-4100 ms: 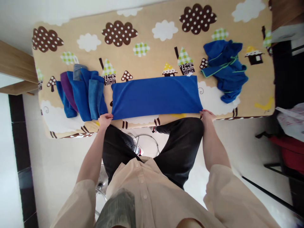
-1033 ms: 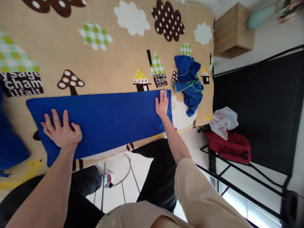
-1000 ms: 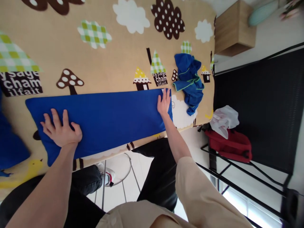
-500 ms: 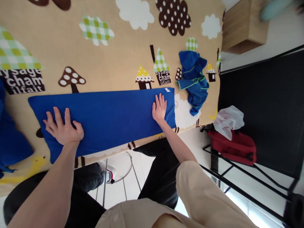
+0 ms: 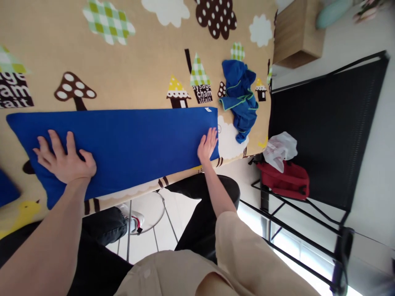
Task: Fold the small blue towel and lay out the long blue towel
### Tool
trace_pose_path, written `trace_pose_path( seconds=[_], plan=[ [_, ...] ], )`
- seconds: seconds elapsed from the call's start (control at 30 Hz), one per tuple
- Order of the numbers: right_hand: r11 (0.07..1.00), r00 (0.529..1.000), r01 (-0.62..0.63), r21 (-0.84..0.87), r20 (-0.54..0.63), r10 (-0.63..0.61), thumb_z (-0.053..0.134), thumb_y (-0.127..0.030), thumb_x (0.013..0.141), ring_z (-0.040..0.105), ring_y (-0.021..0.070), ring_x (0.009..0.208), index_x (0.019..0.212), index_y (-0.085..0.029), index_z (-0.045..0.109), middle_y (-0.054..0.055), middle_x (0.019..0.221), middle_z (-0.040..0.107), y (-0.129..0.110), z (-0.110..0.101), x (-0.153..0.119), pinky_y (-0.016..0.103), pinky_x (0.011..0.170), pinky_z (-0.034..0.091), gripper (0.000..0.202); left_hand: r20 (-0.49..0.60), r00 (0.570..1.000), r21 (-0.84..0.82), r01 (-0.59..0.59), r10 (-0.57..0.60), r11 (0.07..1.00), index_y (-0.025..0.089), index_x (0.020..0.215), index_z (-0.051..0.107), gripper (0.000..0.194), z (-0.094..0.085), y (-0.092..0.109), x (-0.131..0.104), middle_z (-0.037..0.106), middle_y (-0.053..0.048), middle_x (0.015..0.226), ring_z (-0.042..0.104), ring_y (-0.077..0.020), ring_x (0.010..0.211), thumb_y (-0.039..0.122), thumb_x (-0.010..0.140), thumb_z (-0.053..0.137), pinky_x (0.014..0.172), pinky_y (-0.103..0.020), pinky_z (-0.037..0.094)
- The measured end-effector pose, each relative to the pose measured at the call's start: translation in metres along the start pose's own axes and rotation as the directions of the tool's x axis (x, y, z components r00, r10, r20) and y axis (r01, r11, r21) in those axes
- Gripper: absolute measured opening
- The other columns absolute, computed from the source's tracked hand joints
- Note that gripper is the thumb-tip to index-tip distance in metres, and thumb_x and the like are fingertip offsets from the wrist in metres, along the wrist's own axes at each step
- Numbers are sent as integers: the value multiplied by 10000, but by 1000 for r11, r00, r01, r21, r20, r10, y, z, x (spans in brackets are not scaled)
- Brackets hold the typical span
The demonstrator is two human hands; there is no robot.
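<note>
A long, flat blue cloth (image 5: 132, 144) lies spread along the near edge of the table, with a small white tag at its far right corner. My left hand (image 5: 66, 160) rests on its left part, palm down and fingers spread. Near the right end my right hand (image 5: 207, 144) touches the cloth, fingers stretched out and tilted towards its edge. Beyond that end sits a crumpled blue cloth with green trim (image 5: 240, 96). Part of another blue fabric (image 5: 8, 189) shows at the left border.
A patterned beige tablecloth (image 5: 129, 78) covers the table. Right of it are a red bag (image 5: 284, 181) and a white plastic bag (image 5: 280, 150) on a black-framed chair (image 5: 324, 135). A wooden box (image 5: 296, 33) stands at the back right. A wire stool (image 5: 151, 213) is below.
The view has shifted right, so the table things sit further left. My right hand has slid towards the cloth's right edge and turned onto its side. My left hand stays flat on the cloth.
</note>
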State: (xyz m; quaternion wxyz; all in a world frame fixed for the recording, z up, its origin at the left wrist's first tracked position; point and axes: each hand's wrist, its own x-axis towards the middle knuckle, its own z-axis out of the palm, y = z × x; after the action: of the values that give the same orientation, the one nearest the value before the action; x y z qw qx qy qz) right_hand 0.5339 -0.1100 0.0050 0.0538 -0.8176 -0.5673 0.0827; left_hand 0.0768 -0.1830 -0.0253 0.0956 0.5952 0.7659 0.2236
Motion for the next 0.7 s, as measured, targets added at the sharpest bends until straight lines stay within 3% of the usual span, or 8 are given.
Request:
trace_pose_path(
  seconds=[0.13,0.3,0.43,0.5,0.6,0.7],
  plan=[
    [997,996,-47,-55,78,51,164,-388,1066,119,222,1606,1655,-185,231,121,1715,198,18,-1,-39,563,1269,181,627,29,1000,10,-11,11,1000,191,1614,339,760,1,-4,-1,158,-88,1730,76,-363,1589,336,886,500,1228,-680,40],
    [979,979,-193,-68,59,197,176,-358,1063,115,247,1606,1653,-146,217,170,1713,177,44,-10,-28,596,1252,183,628,46,999,10,22,-23,1000,176,1606,354,771,-2,1,3,151,-101,1729,61,-363,1591,290,868,541,1237,-671,28],
    [945,949,-314,-88,-15,314,166,-350,1059,150,298,1598,1646,-126,240,229,1686,221,30,-9,-35,670,1223,177,632,112,991,-58,86,-79,995,108,1577,403,682,-18,13,-4,153,-142,1721,43,-348,1597,302,932,512,1265,-614,0],
    [937,941,-336,-96,-84,328,156,-355,1060,149,298,1599,1656,-146,218,231,1679,238,16,-5,-51,668,1226,181,634,125,982,-66,149,-140,987,112,1590,382,668,-29,14,-28,105,-145,1728,17,-313,1607,311,959,475,1284,-565,-2],
    [939,940,-338,-69,-70,333,170,-363,1061,134,304,1603,1657,-143,221,220,1694,203,0,4,-83,635,1244,192,638,62,939,-9,339,-338,941,99,1622,297,703,-43,10,-88,107,-181,1721,0,-316,1609,342,976,431,1280,-587,5],
    [851,851,-525,-8,11,525,178,-366,1054,117,344,1601,1648,-77,206,255,1699,135,-7,7,-102,652,1228,234,661,31,887,12,461,-461,887,-15,1610,237,761,-50,5,-147,138,-276,1688,41,-359,1601,372,979,416,1271,-614,28]
  ],
)
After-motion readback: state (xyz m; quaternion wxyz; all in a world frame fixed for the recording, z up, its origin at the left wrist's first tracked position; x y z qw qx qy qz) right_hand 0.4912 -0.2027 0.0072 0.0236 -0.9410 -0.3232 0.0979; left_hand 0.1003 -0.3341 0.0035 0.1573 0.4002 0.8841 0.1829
